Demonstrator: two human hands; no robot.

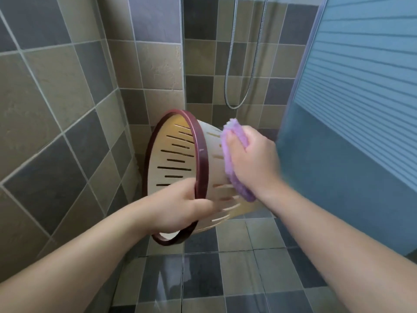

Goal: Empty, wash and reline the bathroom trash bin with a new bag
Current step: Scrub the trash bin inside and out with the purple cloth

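Head view shows our left hand (180, 206) gripping the rim of the bin (180, 159), held sideways above the wet floor (237, 279), while our right hand (252, 159) presses a cloth (234, 168) on its wall. Hard rubbing could twist it loose.

Not much to report on the person really: just two bare forearms coming in from the bottom corners of the view, no sleeves showing anywhere up to where the picture cuts them off. The left hand (180, 206) has no ring, no watch and no glove that I can make out, and its wrist is bare too. Same story for the right hand (252, 159): bare wrist, no bracelet or strap, nothing worn on the back of it. Both hands are a bit motion-blurred around the fingers, so nails and small details can't be made out. No other part of the body is in view.
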